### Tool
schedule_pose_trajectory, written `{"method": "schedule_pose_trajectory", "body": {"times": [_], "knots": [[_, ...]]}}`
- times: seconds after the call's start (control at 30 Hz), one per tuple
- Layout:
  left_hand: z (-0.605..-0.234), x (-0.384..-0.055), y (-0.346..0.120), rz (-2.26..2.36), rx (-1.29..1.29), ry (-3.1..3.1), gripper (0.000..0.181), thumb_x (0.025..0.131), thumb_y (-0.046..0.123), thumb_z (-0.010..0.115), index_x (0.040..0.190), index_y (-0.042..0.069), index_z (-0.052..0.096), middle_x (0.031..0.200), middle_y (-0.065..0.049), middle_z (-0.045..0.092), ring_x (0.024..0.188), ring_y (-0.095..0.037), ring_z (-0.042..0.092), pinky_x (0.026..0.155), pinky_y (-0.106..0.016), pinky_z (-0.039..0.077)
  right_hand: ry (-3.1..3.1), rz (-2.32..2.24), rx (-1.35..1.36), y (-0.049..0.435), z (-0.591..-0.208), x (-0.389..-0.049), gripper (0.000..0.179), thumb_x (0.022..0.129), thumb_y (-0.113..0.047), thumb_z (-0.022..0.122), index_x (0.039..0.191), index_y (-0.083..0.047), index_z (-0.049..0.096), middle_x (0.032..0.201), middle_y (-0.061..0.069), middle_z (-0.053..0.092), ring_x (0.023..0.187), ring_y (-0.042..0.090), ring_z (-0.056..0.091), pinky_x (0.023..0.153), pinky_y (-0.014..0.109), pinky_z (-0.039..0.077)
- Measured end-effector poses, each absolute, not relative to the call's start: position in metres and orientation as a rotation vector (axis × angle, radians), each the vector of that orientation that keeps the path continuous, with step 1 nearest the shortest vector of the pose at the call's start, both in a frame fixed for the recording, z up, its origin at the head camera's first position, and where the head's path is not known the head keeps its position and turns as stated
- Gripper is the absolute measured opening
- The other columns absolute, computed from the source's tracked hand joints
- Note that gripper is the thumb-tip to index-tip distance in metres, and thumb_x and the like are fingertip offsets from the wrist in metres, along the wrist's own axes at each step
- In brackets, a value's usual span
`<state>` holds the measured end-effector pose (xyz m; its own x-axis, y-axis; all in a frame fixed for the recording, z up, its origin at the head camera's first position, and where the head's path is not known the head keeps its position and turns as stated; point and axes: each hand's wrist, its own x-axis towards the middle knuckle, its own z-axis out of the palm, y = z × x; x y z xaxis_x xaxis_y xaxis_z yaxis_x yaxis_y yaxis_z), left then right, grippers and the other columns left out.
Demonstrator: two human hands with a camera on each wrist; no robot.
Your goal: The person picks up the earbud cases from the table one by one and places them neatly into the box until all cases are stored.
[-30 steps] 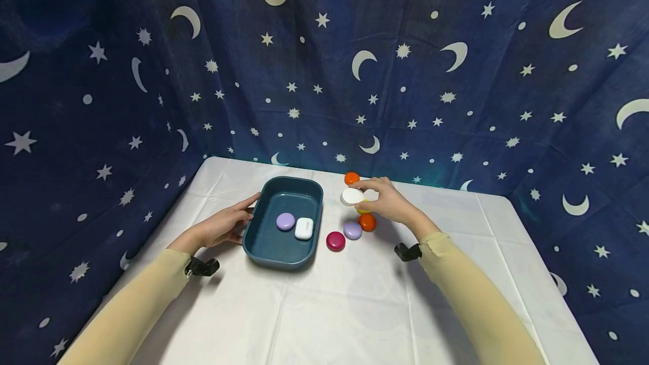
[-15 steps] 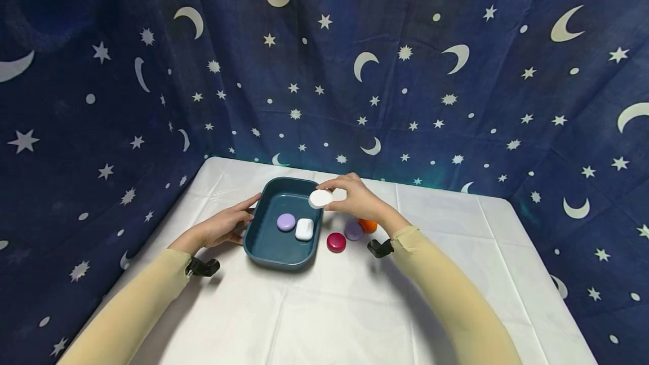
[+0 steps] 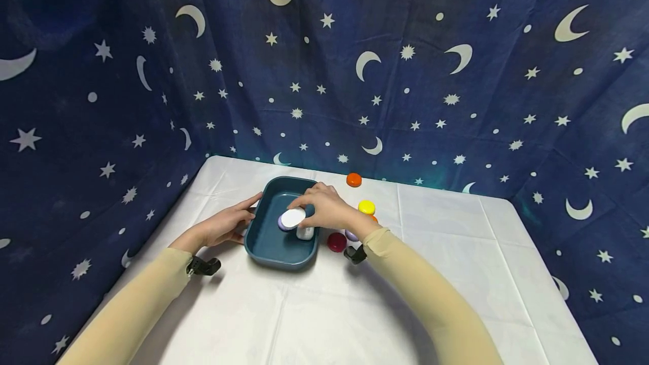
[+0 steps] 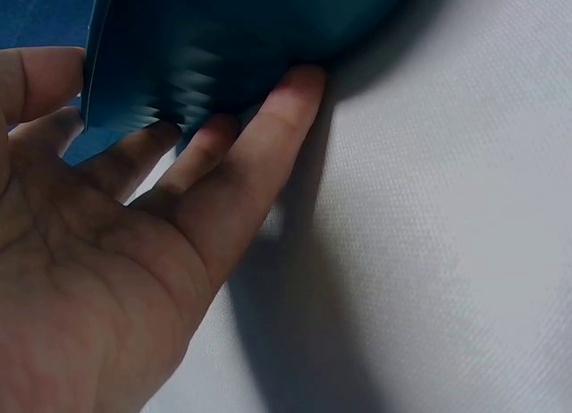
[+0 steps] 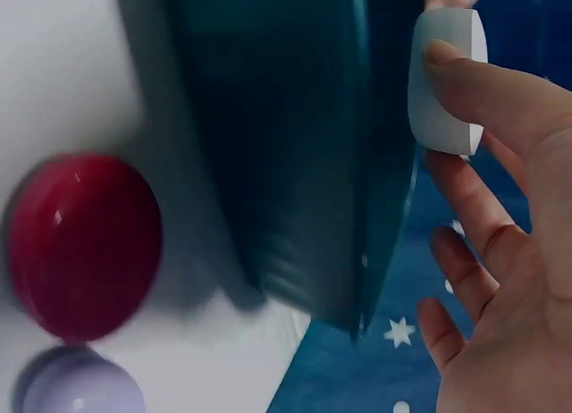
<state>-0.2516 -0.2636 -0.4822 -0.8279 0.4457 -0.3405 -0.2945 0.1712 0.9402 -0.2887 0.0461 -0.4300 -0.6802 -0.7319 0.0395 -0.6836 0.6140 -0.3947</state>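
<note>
My right hand (image 3: 324,207) pinches a white disc (image 3: 293,218) between thumb and fingers, above the inside of a dark teal rectangular bin (image 3: 279,263). In the right wrist view the white disc (image 5: 442,82) looks thick, with a flat face and a rounded edge. Below it in the bin, a lavender disc (image 3: 280,223) and a white rounded block (image 3: 305,234) are partly hidden by the hand and the held disc. My left hand (image 3: 220,227) rests against the bin's left side with fairly straight fingers; the left wrist view shows its fingers (image 4: 277,118) touching the outer wall.
Right of the bin lie a crimson disc (image 3: 337,242), a partly covered lavender disc (image 3: 351,236), a yellow disc (image 3: 367,207) and a partly covered orange disc (image 3: 374,218). Another orange disc (image 3: 354,179) lies near the white table's (image 3: 324,308) back edge. A star-patterned curtain (image 3: 324,72) stands behind.
My right hand has carried the white disc leftward from among the loose discs to over the bin. The yellow disc has come into fuller view. My left hand has stayed at the bin's side.
</note>
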Motion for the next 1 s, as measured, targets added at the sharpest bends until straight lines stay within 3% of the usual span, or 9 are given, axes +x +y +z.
{"method": "schedule_pose_trajectory", "body": {"times": [0.2,0.47,1.0], "knots": [[-0.481,-0.251,-0.263,1.706,0.153,1.893,0.072,0.105,0.012,0.040,0.165,0.038,0.010,0.156,-0.024,0.039,0.139,-0.036,0.041,0.085,-0.051,0.055,2.714,-0.435,-1.222,0.033,-0.442,-0.283,0.046,0.081,-0.045,0.086,0.125,-0.042,0.073,0.096,-0.021,0.060,0.110,0.012,0.041,0.094,0.039,0.031],[-0.480,-0.249,-0.263,1.708,0.147,1.895,0.072,0.105,0.012,0.040,0.166,0.036,0.009,0.158,-0.024,0.036,0.138,-0.035,0.042,0.085,-0.051,0.055,2.737,-0.336,-1.257,0.023,-0.450,-0.280,0.046,0.080,-0.048,0.086,0.124,-0.042,0.073,0.094,-0.016,0.058,0.106,0.013,0.043,0.092,0.039,0.031],[-0.482,-0.250,-0.262,1.712,0.128,1.907,0.070,0.106,0.015,0.040,0.165,0.037,0.011,0.150,-0.024,0.045,0.127,-0.030,0.050,0.084,-0.051,0.055,2.789,-0.464,-1.217,0.040,-0.445,-0.284,0.048,0.086,-0.041,0.082,0.132,-0.031,0.071,0.108,-0.005,0.068,0.116,0.017,0.043,0.093,0.042,0.033]]}}
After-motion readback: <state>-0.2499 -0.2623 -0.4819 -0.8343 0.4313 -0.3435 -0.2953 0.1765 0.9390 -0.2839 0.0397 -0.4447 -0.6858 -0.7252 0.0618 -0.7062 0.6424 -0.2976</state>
